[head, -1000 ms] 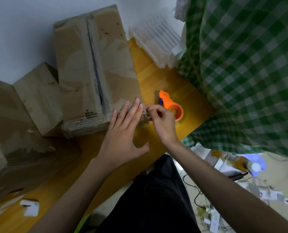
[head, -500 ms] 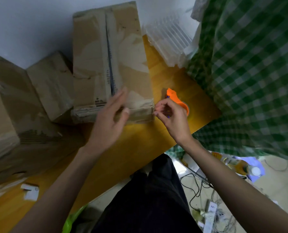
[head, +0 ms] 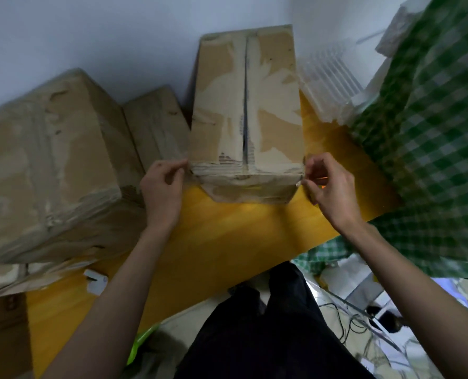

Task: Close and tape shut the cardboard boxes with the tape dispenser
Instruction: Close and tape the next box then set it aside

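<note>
The tall cardboard box (head: 245,110) stood on the yellow worktop (head: 227,242), its long axis running away from the person, with the centre seam between its closed flaps untaped. The left hand (head: 162,184) held the box's near left corner, fingers curled against it. The right hand (head: 332,187) was at the near right corner, fingers pinched narrow on what looked like a tape end. The cardboard looked worn, scuffed and corrugated at its edge. The dispenser was hidden.
</note>
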The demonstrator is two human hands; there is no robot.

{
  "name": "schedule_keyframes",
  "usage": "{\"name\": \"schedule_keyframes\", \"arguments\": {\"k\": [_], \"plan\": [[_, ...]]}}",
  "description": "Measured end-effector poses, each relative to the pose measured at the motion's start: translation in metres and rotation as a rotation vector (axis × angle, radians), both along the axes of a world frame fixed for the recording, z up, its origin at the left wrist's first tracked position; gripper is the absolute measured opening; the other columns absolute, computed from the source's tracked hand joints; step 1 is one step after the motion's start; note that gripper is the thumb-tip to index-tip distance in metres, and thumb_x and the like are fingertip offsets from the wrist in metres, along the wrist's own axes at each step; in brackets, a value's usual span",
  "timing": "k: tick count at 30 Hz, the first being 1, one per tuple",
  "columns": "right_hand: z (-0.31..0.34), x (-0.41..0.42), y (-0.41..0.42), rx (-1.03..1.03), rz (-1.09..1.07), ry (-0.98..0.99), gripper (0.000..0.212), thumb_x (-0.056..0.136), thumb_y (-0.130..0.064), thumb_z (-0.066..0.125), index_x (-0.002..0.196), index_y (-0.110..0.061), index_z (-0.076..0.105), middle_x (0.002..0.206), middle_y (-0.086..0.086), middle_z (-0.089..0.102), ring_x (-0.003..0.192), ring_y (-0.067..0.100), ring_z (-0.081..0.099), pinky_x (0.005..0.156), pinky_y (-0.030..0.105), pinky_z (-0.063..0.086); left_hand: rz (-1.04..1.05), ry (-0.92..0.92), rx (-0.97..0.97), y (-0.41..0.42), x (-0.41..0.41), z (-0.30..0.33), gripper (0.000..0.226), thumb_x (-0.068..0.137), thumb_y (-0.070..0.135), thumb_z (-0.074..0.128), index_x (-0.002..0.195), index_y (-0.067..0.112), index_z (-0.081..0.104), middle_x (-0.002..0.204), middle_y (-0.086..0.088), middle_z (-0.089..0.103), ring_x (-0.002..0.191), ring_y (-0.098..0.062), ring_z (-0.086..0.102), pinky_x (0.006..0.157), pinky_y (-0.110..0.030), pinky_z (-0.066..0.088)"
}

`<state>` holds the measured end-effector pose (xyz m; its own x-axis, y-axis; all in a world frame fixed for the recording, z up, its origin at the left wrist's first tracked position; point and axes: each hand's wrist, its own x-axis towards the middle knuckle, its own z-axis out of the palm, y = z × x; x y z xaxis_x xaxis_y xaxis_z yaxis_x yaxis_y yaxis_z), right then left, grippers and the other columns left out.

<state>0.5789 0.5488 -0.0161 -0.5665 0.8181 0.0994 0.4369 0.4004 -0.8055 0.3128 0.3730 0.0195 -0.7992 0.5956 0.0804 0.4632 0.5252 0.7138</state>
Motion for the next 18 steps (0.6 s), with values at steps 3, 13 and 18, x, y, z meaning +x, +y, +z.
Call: {"name": "schedule_keyframes", "arguments": {"k": [3, 13, 18], "plan": [[0.003, -0.001, -0.003, 0.033, 0.016, -0.030, 0.036, 0.087, 0.000, 0.073, 0.100, -0.027, 0.052, 0.094, -0.001, 0.059, 0.085, 0.018, 0.061, 0.066, 0.043, 0.056, -0.045, -0.004, -0.006, -0.001, -0.003, 0.005, 0.018, 0.092, 0.010, 0.071, 0.102, 0.024, 0.075, 0.100, 0.010, 0.067, 0.090, 0.007, 0.061, 0.084, -0.009, 0.051], [0.002, -0.010, -0.019, 0.035, -0.173, 0.037, 0.031, 0.087, 0.011, 0.064, 0.106, -0.013, 0.061, 0.097, -0.001, 0.066, 0.084, 0.011, 0.064, 0.078, 0.012, 0.051, 0.117, -0.419, 0.084, -0.003, 0.022, -0.014, 0.040, 0.095, 0.006, 0.066, 0.133, 0.020, 0.065, 0.123, 0.005, 0.071, 0.108, -0.001, 0.066, 0.103, -0.031, 0.052], [0.006, -0.001, -0.014, 0.001, -0.262, 0.050, 0.039, 0.093, 0.006, 0.053, 0.121, -0.019, 0.063, 0.099, -0.009, 0.069, 0.092, 0.001, 0.065, 0.079, 0.010, 0.049, -0.039, -0.326, -0.008, -0.016, 0.009, -0.010, 0.051, 0.100, 0.009, 0.058, 0.147, 0.026, 0.050, 0.135, 0.013, 0.061, 0.065, 0.014, 0.056, 0.070, -0.011, 0.054]]}}
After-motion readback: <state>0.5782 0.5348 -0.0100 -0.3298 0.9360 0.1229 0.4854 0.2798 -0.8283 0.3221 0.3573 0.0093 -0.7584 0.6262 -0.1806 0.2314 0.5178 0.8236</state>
